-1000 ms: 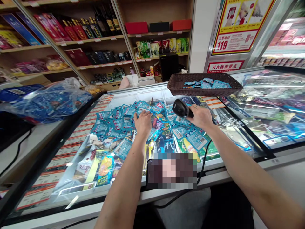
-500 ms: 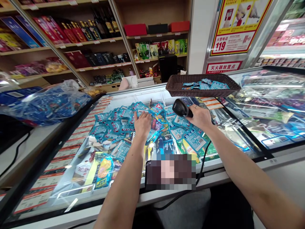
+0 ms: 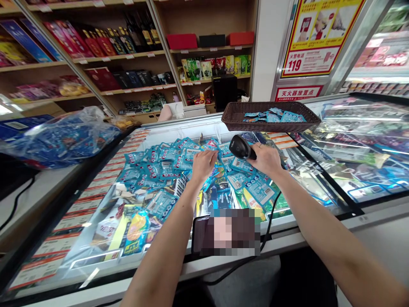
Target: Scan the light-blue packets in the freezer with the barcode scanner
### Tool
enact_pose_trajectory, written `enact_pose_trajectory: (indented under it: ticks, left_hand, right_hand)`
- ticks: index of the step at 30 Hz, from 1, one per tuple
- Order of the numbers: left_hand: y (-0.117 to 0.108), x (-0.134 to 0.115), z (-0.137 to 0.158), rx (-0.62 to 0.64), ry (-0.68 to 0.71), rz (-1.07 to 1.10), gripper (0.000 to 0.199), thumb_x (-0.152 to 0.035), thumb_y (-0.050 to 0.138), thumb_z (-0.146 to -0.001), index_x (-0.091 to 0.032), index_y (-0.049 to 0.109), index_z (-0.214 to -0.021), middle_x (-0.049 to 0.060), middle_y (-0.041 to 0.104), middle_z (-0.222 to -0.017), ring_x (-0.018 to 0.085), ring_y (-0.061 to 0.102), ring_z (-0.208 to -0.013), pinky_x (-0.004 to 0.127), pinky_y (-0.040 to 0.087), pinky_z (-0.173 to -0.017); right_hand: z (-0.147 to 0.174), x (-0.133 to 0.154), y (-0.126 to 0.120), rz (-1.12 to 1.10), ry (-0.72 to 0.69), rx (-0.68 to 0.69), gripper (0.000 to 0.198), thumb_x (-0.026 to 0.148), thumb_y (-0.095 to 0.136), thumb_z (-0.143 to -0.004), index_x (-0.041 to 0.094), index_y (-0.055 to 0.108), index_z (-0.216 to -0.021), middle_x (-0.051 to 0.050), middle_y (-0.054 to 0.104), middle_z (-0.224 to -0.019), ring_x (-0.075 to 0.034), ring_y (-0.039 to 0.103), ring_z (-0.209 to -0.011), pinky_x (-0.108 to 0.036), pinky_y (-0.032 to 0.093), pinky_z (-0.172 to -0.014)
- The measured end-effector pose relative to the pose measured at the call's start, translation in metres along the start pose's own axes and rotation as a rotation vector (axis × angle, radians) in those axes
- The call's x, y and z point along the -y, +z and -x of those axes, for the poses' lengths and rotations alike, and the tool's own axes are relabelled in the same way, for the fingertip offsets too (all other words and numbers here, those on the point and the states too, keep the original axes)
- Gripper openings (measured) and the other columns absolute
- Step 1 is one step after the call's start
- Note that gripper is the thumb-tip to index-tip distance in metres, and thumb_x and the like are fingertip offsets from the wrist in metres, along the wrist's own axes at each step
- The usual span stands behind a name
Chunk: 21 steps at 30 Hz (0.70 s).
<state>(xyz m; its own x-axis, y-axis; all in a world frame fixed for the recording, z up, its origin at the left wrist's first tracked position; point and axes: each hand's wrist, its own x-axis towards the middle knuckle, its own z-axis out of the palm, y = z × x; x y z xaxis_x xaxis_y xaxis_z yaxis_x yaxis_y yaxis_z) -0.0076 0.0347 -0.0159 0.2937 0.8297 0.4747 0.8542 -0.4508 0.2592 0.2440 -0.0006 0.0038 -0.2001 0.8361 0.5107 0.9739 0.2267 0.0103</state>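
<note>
My right hand (image 3: 266, 160) is wrapped round a black handheld barcode scanner (image 3: 240, 147), its head pointing left over the heap. Beneath it are several blue printed sachets (image 3: 260, 187) on the freezer's glass top. My left hand (image 3: 204, 164) is low over the middle of the blue sachet pile (image 3: 162, 160), its fingers bent and close together. Whether a sachet is between those fingers is hidden. A phone (image 3: 201, 234) rests at the freezer's near edge, its screen partly blurred.
A brown wicker basket (image 3: 271, 123) holding several blue sachets stands at the freezer's far side. The scanner's black cable (image 3: 271, 217) hangs over the near edge. A plastic bag of blue packets (image 3: 64, 136) lies at left. Stocked shelves (image 3: 128, 57) stand behind.
My left hand has shifted right across the sachets, and its fingers have drawn in from a flatter reach. The right hand keeps the scanner in nearly the same place.
</note>
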Motion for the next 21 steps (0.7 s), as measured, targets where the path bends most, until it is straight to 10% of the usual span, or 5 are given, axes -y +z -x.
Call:
enact_pose_trajectory:
  ticks: [12, 21]
  left_hand:
    - [0.026, -0.014, -0.042, 0.125, -0.503, -0.021, 0.048, -0.069, 0.053, -0.069, -0.028, 0.072, -0.085, 0.01, 0.066, -0.103, 0.034, 0.053, -0.104, 0.052, 0.035, -0.09]
    - [0.024, 0.01, -0.029, -0.139, -0.433, 0.547, 0.027, -0.041, 0.062, -0.073, -0.018, 0.06, -0.088, 0.004, 0.064, -0.084, 0.018, 0.06, -0.082, 0.033, 0.046, -0.076]
  right_hand:
    - [0.0, 0.0, 0.0, -0.036, -0.026, -0.004, 0.034, 0.043, 0.05, -0.083, 0.019, 0.058, -0.106, -0.007, 0.064, -0.095, -0.022, 0.059, -0.081, -0.029, 0.03, -0.06]
    - [0.001, 0.003, 0.0, -0.029, -0.068, -0.016, 0.032, 0.043, 0.052, -0.082, 0.018, 0.059, -0.101, -0.007, 0.064, -0.093, -0.021, 0.059, -0.079, -0.028, 0.029, -0.059]
